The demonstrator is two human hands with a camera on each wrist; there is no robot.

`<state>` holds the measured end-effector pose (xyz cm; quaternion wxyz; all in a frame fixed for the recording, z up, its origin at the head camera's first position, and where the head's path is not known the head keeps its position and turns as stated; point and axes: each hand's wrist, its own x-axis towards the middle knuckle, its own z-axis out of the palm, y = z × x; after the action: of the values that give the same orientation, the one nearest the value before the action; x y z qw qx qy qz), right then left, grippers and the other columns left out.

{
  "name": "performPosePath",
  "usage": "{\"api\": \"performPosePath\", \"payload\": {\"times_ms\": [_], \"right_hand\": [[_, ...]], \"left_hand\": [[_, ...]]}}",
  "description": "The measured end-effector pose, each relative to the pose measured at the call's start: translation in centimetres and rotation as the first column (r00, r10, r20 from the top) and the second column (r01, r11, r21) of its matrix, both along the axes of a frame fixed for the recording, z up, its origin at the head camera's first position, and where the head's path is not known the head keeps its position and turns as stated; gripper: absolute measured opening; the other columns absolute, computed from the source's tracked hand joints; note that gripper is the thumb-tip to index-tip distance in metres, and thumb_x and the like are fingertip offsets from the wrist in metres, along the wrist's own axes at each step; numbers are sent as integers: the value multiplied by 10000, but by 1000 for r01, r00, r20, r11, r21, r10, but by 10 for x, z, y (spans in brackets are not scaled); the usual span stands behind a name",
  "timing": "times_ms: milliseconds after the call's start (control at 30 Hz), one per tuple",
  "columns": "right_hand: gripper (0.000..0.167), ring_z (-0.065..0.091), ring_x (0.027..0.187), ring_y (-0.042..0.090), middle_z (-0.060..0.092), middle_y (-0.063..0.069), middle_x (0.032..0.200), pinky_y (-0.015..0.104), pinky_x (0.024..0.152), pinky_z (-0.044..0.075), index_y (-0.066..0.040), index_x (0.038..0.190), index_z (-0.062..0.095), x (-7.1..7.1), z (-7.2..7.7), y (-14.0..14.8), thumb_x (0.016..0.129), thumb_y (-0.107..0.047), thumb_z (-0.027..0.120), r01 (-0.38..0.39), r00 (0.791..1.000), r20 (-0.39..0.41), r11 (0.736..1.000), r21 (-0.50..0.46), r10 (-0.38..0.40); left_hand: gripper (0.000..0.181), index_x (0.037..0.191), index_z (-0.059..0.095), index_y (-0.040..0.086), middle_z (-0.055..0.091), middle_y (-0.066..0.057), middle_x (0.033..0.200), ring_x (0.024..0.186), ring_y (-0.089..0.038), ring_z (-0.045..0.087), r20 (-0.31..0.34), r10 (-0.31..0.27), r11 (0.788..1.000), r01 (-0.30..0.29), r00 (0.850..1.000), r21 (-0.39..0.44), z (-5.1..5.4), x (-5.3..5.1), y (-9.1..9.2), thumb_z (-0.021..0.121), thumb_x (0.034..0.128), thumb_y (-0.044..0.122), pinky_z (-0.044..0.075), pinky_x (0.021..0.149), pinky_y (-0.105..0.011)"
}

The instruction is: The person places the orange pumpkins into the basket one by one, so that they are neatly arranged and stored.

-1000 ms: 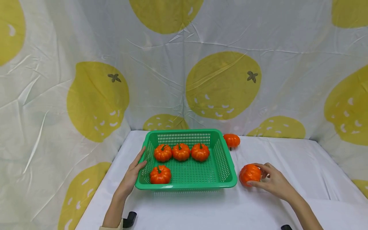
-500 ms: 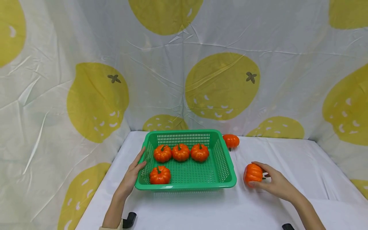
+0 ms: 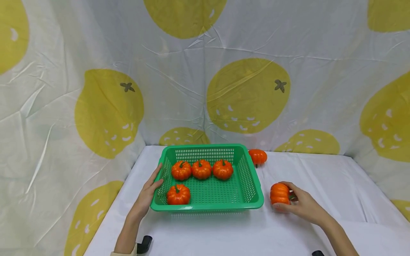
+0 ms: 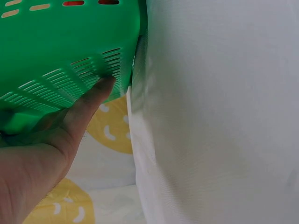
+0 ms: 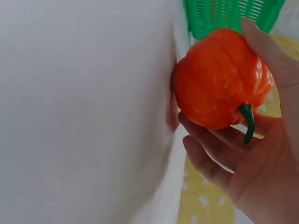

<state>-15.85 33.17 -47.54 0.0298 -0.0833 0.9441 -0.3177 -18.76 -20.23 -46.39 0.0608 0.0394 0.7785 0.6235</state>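
My right hand (image 3: pixel 302 206) holds a small orange pumpkin (image 3: pixel 279 193) on the white cloth, just right of the basket. The thumb is on one side and the fingers on the other. In the right wrist view this pumpkin (image 5: pixel 219 79) lies tipped over, its green stem (image 5: pixel 248 122) towards my palm. My left hand (image 3: pixel 145 195) touches the left side of a green plastic basket (image 3: pixel 208 207) with straight fingers. Its thumb (image 4: pixel 88 105) lies along the slotted outer wall in the left wrist view; the other fingers are mostly hidden there. Several pumpkins (image 3: pixel 201 169) sit inside the basket.
Another pumpkin (image 3: pixel 257 156) lies on its side behind the basket's right end. White cloth (image 3: pixel 320 177) covers the table, and lemon-printed curtains (image 3: pixel 250 96) enclose it at the back and sides. A black fitting (image 3: pixel 145 244) sits by my left wrist.
The pumpkin in my right hand has turned, its stem now facing my palm. It shifted slightly right, then back left. The left hand and basket have stayed put.
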Motion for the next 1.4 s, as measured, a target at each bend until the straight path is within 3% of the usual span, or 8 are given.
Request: {"api": "performPosePath", "payload": {"times_ms": [133, 267, 533, 800, 933, 1067, 1300, 1400], "right_hand": [[797, 592, 980, 199, 676, 91, 1194, 266, 717, 504, -73, 1430, 538, 2, 5, 3, 823, -485, 848, 19, 999, -29, 999, 50, -18], [828, 591, 993, 201, 672, 75, 1162, 330, 762, 515, -69, 1400, 550, 1, 4, 0, 785, -523, 867, 14, 999, -33, 995, 96, -10], [853, 621, 1066, 286, 657, 165, 1232, 499, 878, 575, -64, 1390, 506, 0, -6, -8, 766, -500, 891, 13, 1000, -20, 999, 30, -12], [842, 609, 1197, 436, 573, 246, 1435, 653, 935, 542, -85, 1469, 494, 5, -6, 1, 837, -534, 822, -15, 1000, 8, 1000, 6, 15], [830, 618, 1166, 421, 572, 257, 1430, 618, 900, 556, -66, 1487, 458, 7, -4, 8, 876, -519, 788, 8, 998, 61, 1000, 22, -10], [832, 628, 1115, 378, 595, 262, 1384, 509, 849, 578, -20, 1470, 454, 8, -2, 14, 874, -486, 801, 41, 996, 80, 999, 23, -42], [800, 604, 1088, 344, 596, 224, 1401, 397, 801, 525, -60, 1460, 513, 7, 5, 16, 838, -431, 852, 75, 996, -38, 997, -3, -75], [766, 560, 1103, 249, 586, 186, 1426, 351, 800, 511, -114, 1475, 524, 4, 14, 10, 850, -417, 847, 95, 991, -93, 995, -35, -98]], "left_hand": [[585, 1664, 204, 330, 77, -5, 1763, 1633, -330, -3, 0, -1, 1000, 1, 1000, -1, 0, 0, 0, 393, 1114, 271, 11, 1283, -655], [586, 1664, 202, 334, 77, 3, 1763, 1634, -325, -8, 1, 0, 1000, 0, 1000, -4, 0, 0, 0, 392, 1114, 270, 11, 1283, -656], [585, 1664, 204, 331, 84, 8, 1763, 1634, -324, -5, -1, 1, 1000, -1, 1000, -4, 0, 0, 0, 393, 1113, 275, 13, 1283, -658], [583, 1664, 205, 329, 79, -2, 1763, 1634, -327, -6, -3, -3, 1000, 2, 1000, -4, 0, 0, 0, 391, 1115, 273, 12, 1281, -662], [583, 1664, 203, 332, 75, -3, 1763, 1633, -330, -7, 1, -3, 1000, 3, 1000, -4, 0, 1, 0, 391, 1115, 278, 11, 1280, -663], [587, 1666, 198, 325, 76, 2, 1763, 1634, -328, -9, 1, -6, 1000, 6, 1000, -2, 0, 1, 0, 392, 1114, 274, 10, 1282, -660], [587, 1667, 199, 319, 82, 0, 1763, 1634, -332, -9, -4, -4, 1000, 4, 1000, -6, 1, 2, 1, 392, 1114, 273, 7, 1278, -668], [589, 1667, 198, 318, 75, -6, 1764, 1633, -332, -12, -3, -3, 1000, 3, 1000, -2, 2, 1, 1, 394, 1113, 275, 5, 1278, -666]]}}
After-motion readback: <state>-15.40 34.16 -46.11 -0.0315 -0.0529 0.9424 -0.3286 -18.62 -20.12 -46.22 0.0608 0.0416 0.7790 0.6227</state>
